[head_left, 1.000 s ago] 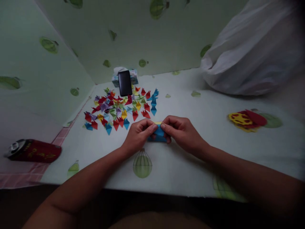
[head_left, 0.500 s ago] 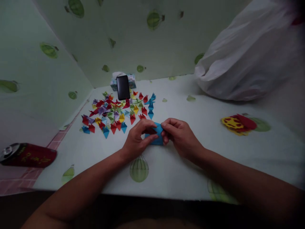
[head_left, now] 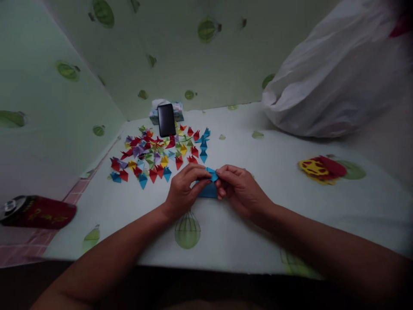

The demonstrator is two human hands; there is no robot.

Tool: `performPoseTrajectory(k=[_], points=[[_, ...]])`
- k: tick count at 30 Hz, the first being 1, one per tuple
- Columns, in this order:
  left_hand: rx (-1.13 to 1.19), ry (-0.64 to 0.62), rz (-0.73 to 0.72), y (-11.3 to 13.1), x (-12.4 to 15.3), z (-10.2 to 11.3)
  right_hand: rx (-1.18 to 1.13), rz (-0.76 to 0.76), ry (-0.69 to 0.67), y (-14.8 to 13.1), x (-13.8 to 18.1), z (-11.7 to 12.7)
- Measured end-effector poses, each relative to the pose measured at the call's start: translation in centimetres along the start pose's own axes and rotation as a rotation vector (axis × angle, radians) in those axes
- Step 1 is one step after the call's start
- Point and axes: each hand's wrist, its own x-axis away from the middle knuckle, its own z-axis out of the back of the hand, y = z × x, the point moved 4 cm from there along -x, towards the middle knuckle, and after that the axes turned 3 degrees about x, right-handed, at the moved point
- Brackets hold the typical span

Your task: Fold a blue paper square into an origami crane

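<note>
A small folded piece of blue paper (head_left: 212, 174) is pinched between my two hands near the middle of the table. My left hand (head_left: 187, 186) grips its left side with thumb and index finger. On the right edge, my right hand (head_left: 240, 187) pinches it between thumb and fingers. Just below lies flat blue paper (head_left: 208, 190), partly hidden by the hands; I cannot tell whether it is a separate sheet. Beyond my left hand spread several small folded paper cranes (head_left: 152, 174) in red, blue, yellow, green and purple.
A black phone (head_left: 166, 120) leans on a tissue box (head_left: 178, 113) at the back. A red drink can (head_left: 40, 212) is at the far left. Red and yellow cut-out pieces (head_left: 322, 169) lie on the right, below a large white plastic bag (head_left: 322, 86). The table's front edge runs near my forearms.
The blue paper's upper part is now folded into a smaller shape between my fingertips. Both hands stay in nearly the same place, with fingers shifted slightly.
</note>
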Motion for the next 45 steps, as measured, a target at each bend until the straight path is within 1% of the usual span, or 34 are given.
performPoseTrajectory(k=[4, 9, 12, 16, 20, 27, 33, 37, 40, 45], points=[[0.067, 0.053, 0.139, -0.19, 0.2, 0.03, -0.022, -0.019, -0.019, 0.21, 0.0, -0.24], [0.273, 0.091, 0.359, -0.7, 0.65, -0.43, 0.006, 0.002, -0.012, 0.17, -0.12, -0.19], [0.345, 0.103, 0.436, -0.79, 0.77, -0.68, 0.025, 0.021, 0.003, 0.25, -0.05, -0.13], [0.328, 0.098, 0.442, -0.58, 0.8, -0.78, 0.071, 0.04, 0.027, 0.29, 0.04, -0.12], [0.305, 0.127, 0.475, -0.48, 0.91, -0.73, 0.065, 0.048, 0.033, 0.15, 0.04, -0.12], [0.372, 0.171, 0.539, -0.47, 0.62, -0.65, 0.104, 0.058, 0.031, 0.02, 0.03, -0.06], [0.443, 0.174, 0.602, -0.58, 0.44, -0.74, 0.209, 0.102, 0.027, -0.23, 0.06, -0.05], [0.466, 0.176, 0.635, -0.46, 0.44, -0.74, 0.271, 0.123, 0.017, -0.36, 0.1, 0.0], [0.471, 0.186, 0.633, -0.38, 0.45, -0.68, 0.278, 0.115, -0.01, -0.34, 0.08, -0.03], [0.402, 0.204, 0.648, -0.5, 0.42, -0.35, 0.327, 0.144, -0.056, -0.63, 0.13, -0.19]])
